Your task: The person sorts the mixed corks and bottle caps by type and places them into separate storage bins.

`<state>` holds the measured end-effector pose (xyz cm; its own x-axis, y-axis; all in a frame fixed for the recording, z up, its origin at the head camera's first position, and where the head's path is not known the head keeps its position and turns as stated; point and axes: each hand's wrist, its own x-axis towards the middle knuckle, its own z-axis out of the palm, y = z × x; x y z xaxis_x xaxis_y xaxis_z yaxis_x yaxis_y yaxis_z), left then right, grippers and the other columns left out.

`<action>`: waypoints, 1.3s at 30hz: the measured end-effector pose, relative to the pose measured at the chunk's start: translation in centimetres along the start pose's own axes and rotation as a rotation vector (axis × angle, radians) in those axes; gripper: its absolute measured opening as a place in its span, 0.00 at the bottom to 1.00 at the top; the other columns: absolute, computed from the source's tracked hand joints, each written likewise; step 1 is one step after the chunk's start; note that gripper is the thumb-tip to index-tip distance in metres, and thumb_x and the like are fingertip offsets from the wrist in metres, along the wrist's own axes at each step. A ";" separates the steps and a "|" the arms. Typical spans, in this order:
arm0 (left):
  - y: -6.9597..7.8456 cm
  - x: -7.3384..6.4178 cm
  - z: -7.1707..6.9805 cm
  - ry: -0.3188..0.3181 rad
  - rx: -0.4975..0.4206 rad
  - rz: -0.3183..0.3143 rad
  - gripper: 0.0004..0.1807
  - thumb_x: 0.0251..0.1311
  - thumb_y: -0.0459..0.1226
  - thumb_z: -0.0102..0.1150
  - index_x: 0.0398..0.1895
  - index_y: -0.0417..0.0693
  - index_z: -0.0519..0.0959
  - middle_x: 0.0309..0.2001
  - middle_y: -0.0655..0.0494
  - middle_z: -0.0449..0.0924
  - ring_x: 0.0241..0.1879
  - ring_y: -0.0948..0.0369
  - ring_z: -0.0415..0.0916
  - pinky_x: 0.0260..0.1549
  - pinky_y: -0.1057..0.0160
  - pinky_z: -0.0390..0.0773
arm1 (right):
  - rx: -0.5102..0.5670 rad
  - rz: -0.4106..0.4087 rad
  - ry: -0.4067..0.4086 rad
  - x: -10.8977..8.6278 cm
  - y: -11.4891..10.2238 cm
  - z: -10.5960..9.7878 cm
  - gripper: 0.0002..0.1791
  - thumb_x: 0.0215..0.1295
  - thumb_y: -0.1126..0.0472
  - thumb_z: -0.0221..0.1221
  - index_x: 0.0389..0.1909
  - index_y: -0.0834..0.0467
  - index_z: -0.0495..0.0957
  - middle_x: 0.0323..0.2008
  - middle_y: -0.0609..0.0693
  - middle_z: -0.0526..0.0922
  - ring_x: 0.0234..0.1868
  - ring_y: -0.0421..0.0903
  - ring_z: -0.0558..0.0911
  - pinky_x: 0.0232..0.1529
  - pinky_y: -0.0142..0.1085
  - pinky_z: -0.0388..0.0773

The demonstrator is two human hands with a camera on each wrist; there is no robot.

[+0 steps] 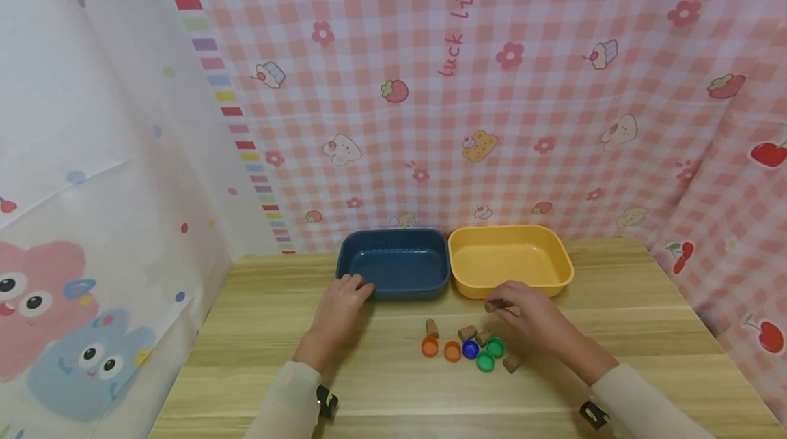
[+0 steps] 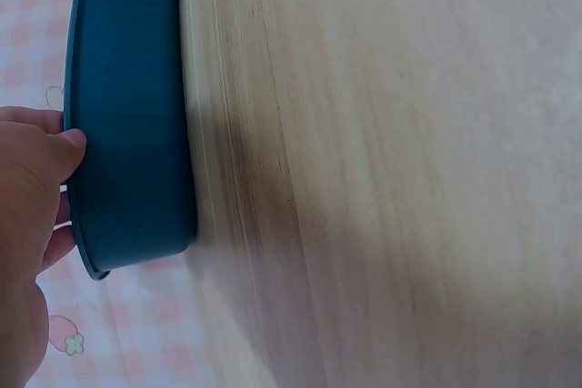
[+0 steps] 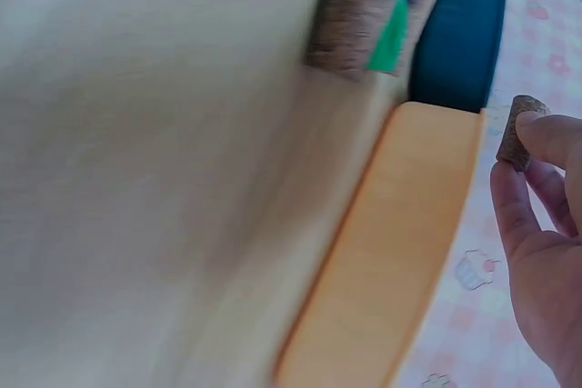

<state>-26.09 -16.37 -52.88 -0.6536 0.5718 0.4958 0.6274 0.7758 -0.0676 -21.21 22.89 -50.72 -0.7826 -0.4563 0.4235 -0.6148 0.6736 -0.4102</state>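
My right hand (image 1: 531, 313) pinches a brown cork (image 3: 516, 133) between thumb and fingertips, close to the front rim of the yellow basin (image 1: 512, 289). At the near left corner of the dark blue basin (image 1: 393, 289), my left hand (image 1: 342, 306) grips the rim, thumb outside and fingers over the edge. In front of the basins lie several loose corks, among them an upright-looking cork (image 1: 432, 328) and a cork (image 1: 511, 363) at the near right. Several small round caps lie among them: an orange cap (image 1: 430, 347), a blue cap (image 1: 470, 349) and a green cap (image 1: 485, 361).
Both basins stand side by side at the back of the wooden table (image 1: 381, 391), and no objects show inside them. Behind them hangs a pink checked cloth (image 1: 393, 138). A white printed cloth (image 1: 123, 173) hangs at the left.
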 end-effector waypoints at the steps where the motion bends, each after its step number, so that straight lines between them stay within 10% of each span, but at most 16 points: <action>1: 0.0 0.0 0.0 0.000 -0.003 0.001 0.14 0.61 0.24 0.62 0.47 0.43 0.87 0.41 0.48 0.82 0.40 0.50 0.78 0.41 0.51 0.81 | -0.002 -0.015 0.011 0.4 -0.1 0.0 0.14 0.58 0.71 0.72 0.43 0.53 0.87 0.40 0.42 0.86 0.40 0.39 0.84 0.43 0.37 0.85; 39: -0.2 -0.1 0.5 0.022 0.026 0.013 0.14 0.60 0.23 0.63 0.46 0.42 0.88 0.40 0.49 0.83 0.38 0.51 0.78 0.39 0.53 0.81 | -0.003 -0.036 -0.156 11.1 -1.5 1.5 0.11 0.64 0.69 0.68 0.47 0.60 0.85 0.41 0.49 0.88 0.43 0.46 0.87 0.47 0.39 0.85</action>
<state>-26.40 -16.43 -53.35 -0.6359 0.5764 0.5133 0.6247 0.7749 -0.0962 -29.12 15.98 -46.58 -0.7660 -0.5646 0.3074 -0.6425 0.6567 -0.3948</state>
